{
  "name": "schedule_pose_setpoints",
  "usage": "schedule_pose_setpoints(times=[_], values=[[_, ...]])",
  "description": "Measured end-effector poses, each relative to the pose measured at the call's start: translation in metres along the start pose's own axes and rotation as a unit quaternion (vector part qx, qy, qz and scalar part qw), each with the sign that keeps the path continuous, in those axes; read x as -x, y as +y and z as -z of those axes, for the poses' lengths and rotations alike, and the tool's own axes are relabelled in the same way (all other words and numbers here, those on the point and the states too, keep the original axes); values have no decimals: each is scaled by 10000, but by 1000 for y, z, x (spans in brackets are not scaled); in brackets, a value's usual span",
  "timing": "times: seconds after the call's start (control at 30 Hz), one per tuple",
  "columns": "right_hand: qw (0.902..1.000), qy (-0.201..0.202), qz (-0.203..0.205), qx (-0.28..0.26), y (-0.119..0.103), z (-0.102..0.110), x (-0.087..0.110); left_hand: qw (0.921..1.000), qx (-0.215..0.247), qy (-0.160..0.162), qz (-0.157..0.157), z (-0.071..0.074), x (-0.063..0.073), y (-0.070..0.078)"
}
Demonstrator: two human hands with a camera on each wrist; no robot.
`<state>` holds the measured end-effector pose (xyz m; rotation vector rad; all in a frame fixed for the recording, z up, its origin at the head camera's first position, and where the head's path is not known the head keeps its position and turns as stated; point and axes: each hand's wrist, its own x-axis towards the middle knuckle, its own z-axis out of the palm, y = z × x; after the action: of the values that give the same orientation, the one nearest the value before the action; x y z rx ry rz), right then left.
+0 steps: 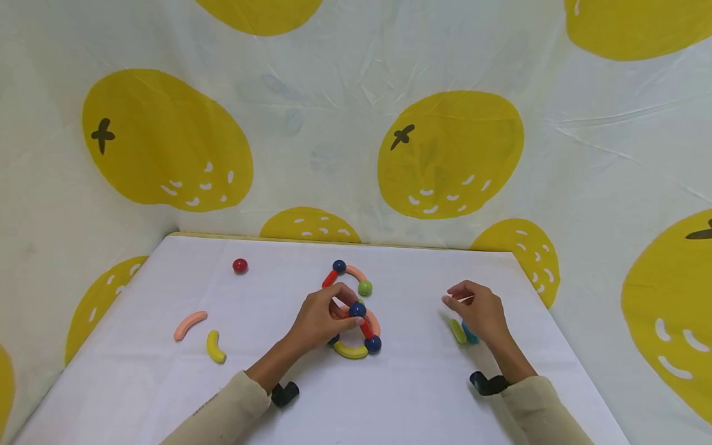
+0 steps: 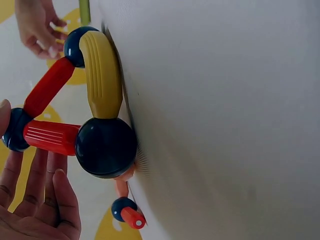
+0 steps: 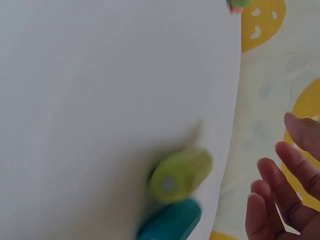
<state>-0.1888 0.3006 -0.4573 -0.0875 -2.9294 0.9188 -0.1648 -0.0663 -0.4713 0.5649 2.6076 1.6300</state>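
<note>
My left hand pinches a navy ball between thumb and fingers, at the raised top of a joined structure. From that ball, red rods slope down to lower navy balls. A curved yellow rod joins two lower balls along the front, and a curved pink piece shows behind. My right hand is apart from the structure, fingers loosely bent with nothing between them. Below it on the table lie a light-green rod and a blue rod, the latter partly hidden by the hand.
Behind the left hand stand another navy ball, a red rod, a curved pink rod and a green ball. Toward the left lie a red ball, a curved pink rod and a curved yellow rod.
</note>
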Motion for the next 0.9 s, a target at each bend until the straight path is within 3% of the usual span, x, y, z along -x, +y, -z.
schedule_pose_setpoints(times=[0.23,0.5,0.67,0.9], values=[[9970,-7,665,-394,-38,-14,-11,9999,8,-91,-97,0,5,0],[9936,-330,894,-608,-78,-36,-28,9997,-19,-215,-119,6,3,0],[9909,-531,970,-769,-94,-50,-40,9996,-249,98,16,18,-9,-3],[9887,-887,811,-898,-111,-70,-56,9952,-634,679,300,45,-37,-21]])
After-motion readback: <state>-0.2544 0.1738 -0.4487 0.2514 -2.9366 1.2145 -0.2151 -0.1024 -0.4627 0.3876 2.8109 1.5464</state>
